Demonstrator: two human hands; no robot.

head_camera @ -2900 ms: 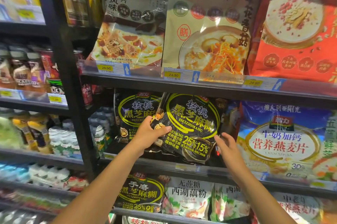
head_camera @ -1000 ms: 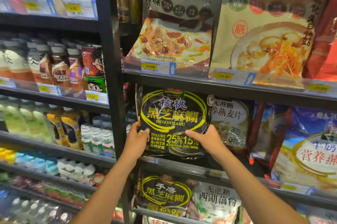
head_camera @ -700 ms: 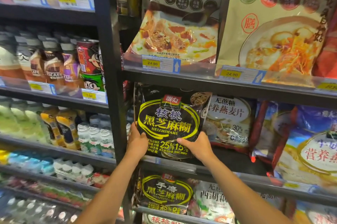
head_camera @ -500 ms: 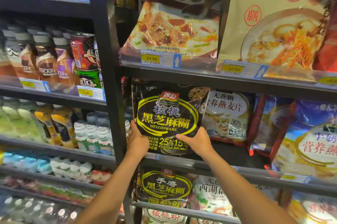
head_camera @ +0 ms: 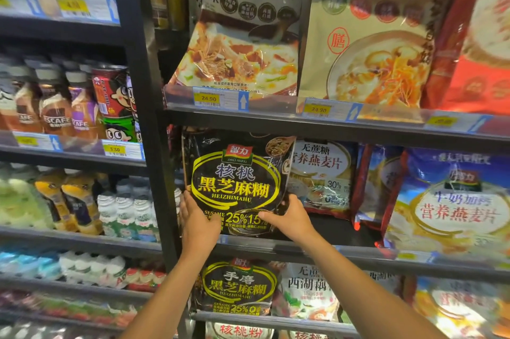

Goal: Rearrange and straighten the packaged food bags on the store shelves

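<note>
A black bag of black sesame paste with yellow rings and lettering stands upright at the left end of the middle shelf. My left hand grips its lower left corner and my right hand grips its lower right edge. To its right a white oatmeal bag stands further back on the shelf, partly overlapped by the black bag's edge. Further right stands a blue oatmeal bag, with a red-edged bag between them.
Above, large porridge bags lean over the price rail. Below are another black sesame bag and a lotus powder bag. A dark upright post separates the drink bottles on the left. A dark gap lies before the white bag.
The black bag went from tilted to upright and was moved left against the post. Both hands slid down to its lower corners. The view shifted left and closer.
</note>
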